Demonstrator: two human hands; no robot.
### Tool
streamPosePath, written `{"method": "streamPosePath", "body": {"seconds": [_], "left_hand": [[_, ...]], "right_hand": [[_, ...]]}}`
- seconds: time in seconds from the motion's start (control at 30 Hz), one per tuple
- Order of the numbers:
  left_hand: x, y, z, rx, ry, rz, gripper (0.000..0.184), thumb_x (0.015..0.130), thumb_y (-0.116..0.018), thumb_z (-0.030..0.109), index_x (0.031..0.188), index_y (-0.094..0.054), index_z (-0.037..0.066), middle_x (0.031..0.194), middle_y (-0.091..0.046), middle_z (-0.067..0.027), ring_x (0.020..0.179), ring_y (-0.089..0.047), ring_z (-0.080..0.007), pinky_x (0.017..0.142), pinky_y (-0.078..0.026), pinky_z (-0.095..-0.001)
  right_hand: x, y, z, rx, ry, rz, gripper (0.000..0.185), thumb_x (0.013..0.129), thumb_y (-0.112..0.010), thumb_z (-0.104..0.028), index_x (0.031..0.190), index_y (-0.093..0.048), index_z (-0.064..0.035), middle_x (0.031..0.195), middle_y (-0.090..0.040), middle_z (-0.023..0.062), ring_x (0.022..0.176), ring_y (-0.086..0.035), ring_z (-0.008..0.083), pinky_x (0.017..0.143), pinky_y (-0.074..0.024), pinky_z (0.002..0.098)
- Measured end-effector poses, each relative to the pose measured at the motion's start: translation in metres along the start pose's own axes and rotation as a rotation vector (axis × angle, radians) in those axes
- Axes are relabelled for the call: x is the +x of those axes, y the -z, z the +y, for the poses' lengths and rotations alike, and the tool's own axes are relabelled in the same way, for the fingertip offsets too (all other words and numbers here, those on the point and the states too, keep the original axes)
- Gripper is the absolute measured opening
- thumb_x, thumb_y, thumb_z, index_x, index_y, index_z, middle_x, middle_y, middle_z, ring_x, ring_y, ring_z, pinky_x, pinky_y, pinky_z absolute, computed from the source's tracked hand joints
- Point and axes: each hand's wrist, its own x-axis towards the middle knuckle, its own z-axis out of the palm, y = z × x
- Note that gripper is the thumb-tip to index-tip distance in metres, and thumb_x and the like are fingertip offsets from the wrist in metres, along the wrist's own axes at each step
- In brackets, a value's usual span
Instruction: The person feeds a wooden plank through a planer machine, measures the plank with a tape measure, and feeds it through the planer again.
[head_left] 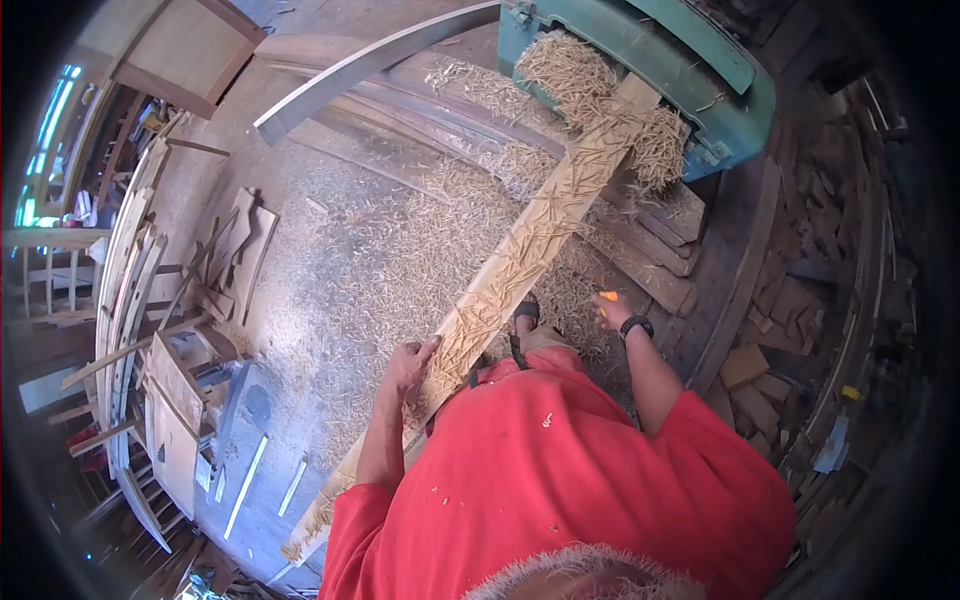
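Note:
A long pale board (505,265) covered in wood shavings slants from the green machine (735,110), which looks like a planer, down past my left side. My left hand (408,368) is closed on the board's left edge, near my waist. My right hand (610,312), with a dark watch (636,323) on the wrist, is held out to the right of the board, apart from it. From its fingers pokes a small orange object (608,296), too small to name. Shavings (568,75) are heaped at the machine's opening around the board's far end.
Several planks (640,265) lie on the floor under and beside the board. A long metal-looking strip (370,62) juts left from the machine. Loose shavings (400,250) cover the floor. Curved wooden pieces (130,300) stand at left; wood offcuts (745,366) are piled at right.

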Motion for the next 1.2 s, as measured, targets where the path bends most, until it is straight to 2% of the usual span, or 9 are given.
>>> {"method": "streamPosePath", "body": {"seconds": [0.3,0.4,0.47,0.5,0.57,0.7,0.77,0.9,1.2], "left_hand": [[-0.006,-0.001,-0.039,-0.022,0.025,-0.018,0.077,0.085,-0.053,0.068,0.099,-0.071,-0.006,0.091,-0.069,-0.028,0.092,-0.068,-0.0368,0.085,-0.049,-0.0455],[-0.013,0.002,-0.043,-0.046,0.03,0.007,0.08,0.084,-0.053,0.069,0.104,-0.07,-0.006,0.095,-0.07,-0.0275,0.095,-0.067,-0.036,0.086,-0.049,-0.0452],[-0.018,0.005,-0.046,-0.025,0.073,-0.044,0.082,0.084,-0.053,0.071,0.106,-0.069,-0.007,0.097,-0.07,-0.0271,0.095,-0.067,-0.0353,0.086,-0.049,-0.045],[-0.018,0.007,-0.048,-0.025,0.073,-0.045,0.082,0.084,-0.053,0.071,0.106,-0.069,-0.007,0.097,-0.07,-0.0271,0.095,-0.067,-0.0353,0.086,-0.049,-0.045],[-0.021,0.009,-0.056,-0.034,0.063,-0.061,0.083,0.084,-0.053,0.072,0.105,-0.07,-0.007,0.096,-0.07,-0.0273,0.094,-0.067,-0.0346,0.087,-0.048,-0.0453],[-0.02,0.008,-0.08,-0.031,0.034,-0.047,0.083,0.083,-0.052,0.074,0.099,-0.07,-0.006,0.087,-0.068,-0.0235,0.085,-0.065,-0.0301,0.081,-0.049,-0.0441],[-0.02,0.01,-0.087,-0.072,0.098,-0.106,0.085,0.082,-0.051,0.077,0.094,-0.07,-0.005,0.077,-0.063,-0.0167,0.077,-0.059,-0.0248,0.074,-0.048,-0.0421],[-0.016,0.019,-0.089,-0.018,0.214,-0.19,0.087,0.081,-0.05,0.079,0.09,-0.069,-0.005,0.073,-0.057,-0.0112,0.072,-0.052,-0.0216,0.069,-0.046,-0.0403],[0.015,0.008,-0.03,0.001,0.067,-0.208,0.095,0.079,-0.047,0.082,0.1,-0.07,-0.008,0.094,-0.069,-0.0251,0.094,-0.065,-0.0316,0.086,-0.048,-0.0451]], "right_hand": [[0.021,0.013,-0.08,0.578,0.094,-0.047,0.03,0.088,-0.072,-0.034,0.105,-0.06,-0.0126,0.073,-0.064,0.0014,0.055,-0.062,0.0137,0.046,-0.0475,0.0269],[0.022,0.016,-0.111,0.636,0.175,-0.047,0.031,0.089,-0.071,-0.034,0.109,-0.06,-0.0126,0.08,-0.067,0.0018,0.065,-0.065,0.0138,0.053,-0.0504,0.0274],[0.021,0.016,-0.131,0.675,0.208,-0.041,0.041,0.09,-0.07,-0.035,0.121,-0.057,-0.0118,0.1,-0.067,0.0062,0.089,-0.067,0.0189,0.072,-0.0544,0.0345],[0.02,0.015,-0.141,0.675,0.207,-0.04,0.041,0.09,-0.07,-0.035,0.121,-0.057,-0.0118,0.1,-0.067,0.0062,0.089,-0.067,0.0189,0.072,-0.0544,0.0345],[0.019,0.011,-0.157,0.762,0.231,-0.067,0.049,0.089,-0.071,-0.036,0.128,-0.056,-0.0123,0.116,-0.063,0.0077,0.106,-0.062,0.0245,0.087,-0.0503,0.0397],[0.035,0.0,-0.168,0.852,0.27,-0.079,0.051,0.086,-0.073,-0.036,0.13,-0.055,-0.0145,0.119,-0.061,0.0037,0.114,-0.057,0.0254,0.098,-0.0424,0.0442],[0.034,-0.009,-0.169,0.845,0.272,-0.081,0.048,0.086,-0.074,-0.034,0.127,-0.056,-0.0142,0.119,-0.062,0.0033,0.112,-0.058,0.025,0.097,-0.0443,0.0441],[0.032,-0.028,-0.17,0.885,0.311,-0.088,0.037,0.087,-0.072,-0.024,0.119,-0.058,-0.0117,0.115,-0.064,0.004,0.102,-0.064,0.0224,0.088,-0.0539,0.0419],[0.009,-0.054,-0.16,0.897,0.308,-0.061,0.033,0.087,-0.071,-0.019,0.116,-0.059,-0.0089,0.108,-0.066,0.0054,0.095,-0.067,0.0222,0.082,-0.0573,0.0404]]}}
